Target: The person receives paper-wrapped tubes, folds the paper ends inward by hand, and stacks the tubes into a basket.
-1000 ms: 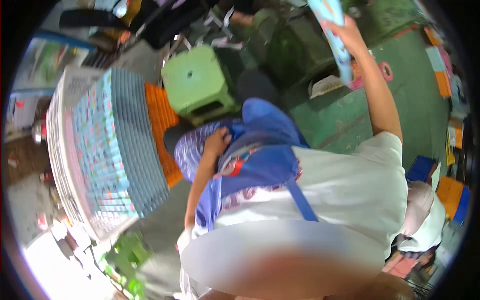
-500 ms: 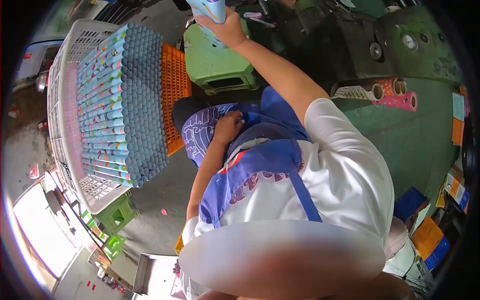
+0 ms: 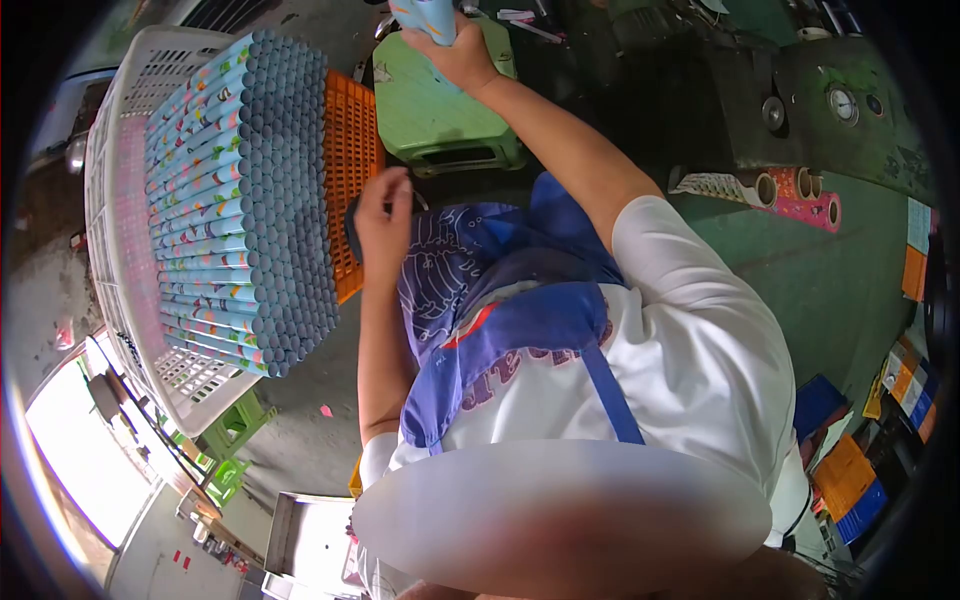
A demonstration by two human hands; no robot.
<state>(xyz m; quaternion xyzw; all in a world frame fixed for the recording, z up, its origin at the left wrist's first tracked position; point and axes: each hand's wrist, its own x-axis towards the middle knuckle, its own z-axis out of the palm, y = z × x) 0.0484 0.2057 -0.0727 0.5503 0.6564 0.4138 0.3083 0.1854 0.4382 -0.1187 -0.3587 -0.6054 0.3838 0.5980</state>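
At the top, my right hand (image 3: 466,60) is closed around light-blue patterned tubes (image 3: 428,18), held over a green plastic stool (image 3: 440,125). The far ends of these tubes run out of view, and how many there are I cannot tell. My left hand (image 3: 384,215) is raised in front of an orange basket, fingers loosely bent and apart, with nothing visible in it. Left of it lies a large stack of similar light-blue tubes (image 3: 285,200), their round open ends facing my side.
The stack rests in a white plastic basket (image 3: 105,250) beside the orange basket (image 3: 350,150). Patterned rolls (image 3: 790,190) lie on the floor at the right, below a green machine with a gauge (image 3: 842,105). Smaller green stools (image 3: 235,425) stand at lower left.
My left hand has lifted off my lap and moved up and left towards the orange basket. My right hand stays over the stool with the tubes, shifted only slightly.
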